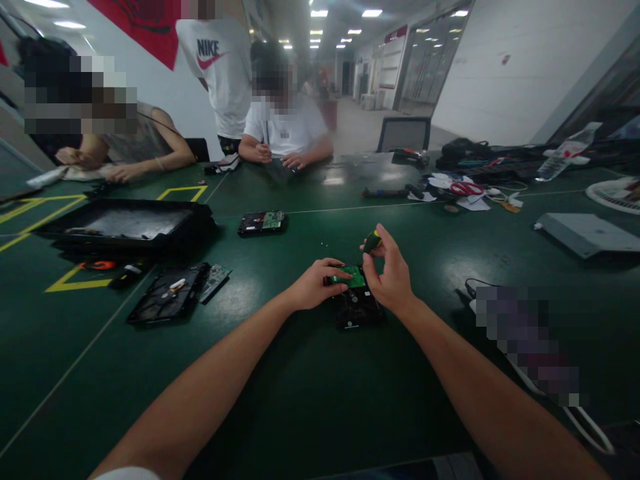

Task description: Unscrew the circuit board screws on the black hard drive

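Note:
A black hard drive (356, 312) with a green circuit board (356, 275) lies on the table in front of me. My left hand (325, 283) rests across its left edge, fingers on the board and steadying the drive. In my right hand (389, 270) is a screwdriver (372, 241) with a dark green and yellow handle, held upright between thumb and fingers above the right side of the board. The screwdriver's tip is too small and dark to make out.
Another hard drive (263, 223) lies ahead. On the left are a black tray (135, 220), a black casing (167, 293) and a loose circuit board (216, 283). A grey metal box (590, 235), bottle (567, 155) and cables are on the right. Several people are across the green table (280, 407).

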`<state>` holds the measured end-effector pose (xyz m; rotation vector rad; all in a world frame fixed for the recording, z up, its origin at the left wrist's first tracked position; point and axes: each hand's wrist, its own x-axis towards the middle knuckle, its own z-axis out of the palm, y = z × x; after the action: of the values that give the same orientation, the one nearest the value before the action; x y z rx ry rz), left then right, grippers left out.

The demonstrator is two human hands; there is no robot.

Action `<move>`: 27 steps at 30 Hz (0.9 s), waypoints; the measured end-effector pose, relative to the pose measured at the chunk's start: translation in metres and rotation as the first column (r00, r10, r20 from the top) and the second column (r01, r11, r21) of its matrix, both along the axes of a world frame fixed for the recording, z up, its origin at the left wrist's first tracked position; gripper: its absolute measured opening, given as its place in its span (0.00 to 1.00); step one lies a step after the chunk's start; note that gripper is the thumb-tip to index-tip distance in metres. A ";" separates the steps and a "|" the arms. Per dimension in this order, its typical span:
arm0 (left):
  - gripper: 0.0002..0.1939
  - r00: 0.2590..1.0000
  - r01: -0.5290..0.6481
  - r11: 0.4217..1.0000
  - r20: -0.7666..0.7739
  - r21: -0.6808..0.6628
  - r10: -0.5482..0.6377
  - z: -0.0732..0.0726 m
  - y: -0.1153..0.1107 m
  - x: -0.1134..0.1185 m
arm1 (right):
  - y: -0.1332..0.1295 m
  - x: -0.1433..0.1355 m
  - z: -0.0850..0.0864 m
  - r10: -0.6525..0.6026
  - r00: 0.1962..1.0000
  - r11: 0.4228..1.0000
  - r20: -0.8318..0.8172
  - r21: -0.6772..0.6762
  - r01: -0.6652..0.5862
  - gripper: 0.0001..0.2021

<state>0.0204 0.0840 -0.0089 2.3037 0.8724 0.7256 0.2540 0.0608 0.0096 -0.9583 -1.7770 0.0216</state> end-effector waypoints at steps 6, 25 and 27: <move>0.15 1.000 -0.003 1.000 0.006 -0.007 0.003 0.000 0.000 -0.001 | 0.001 -0.001 0.000 0.068 0.995 0.998 -0.077 -0.008 -0.069 0.35; 0.14 1.000 -0.020 1.000 0.010 -0.004 0.020 0.004 -0.002 0.002 | -0.002 -0.001 0.004 0.053 0.996 0.998 -0.071 0.035 -0.051 0.35; 0.14 1.000 -0.014 1.000 0.018 0.001 0.014 0.004 -0.002 0.002 | -0.002 -0.002 0.004 0.072 0.994 0.997 -0.085 0.023 -0.070 0.34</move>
<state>0.0220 0.0819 -0.0052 2.2902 0.8812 0.7523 0.2521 0.0589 0.0133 -0.8674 -1.7280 0.0894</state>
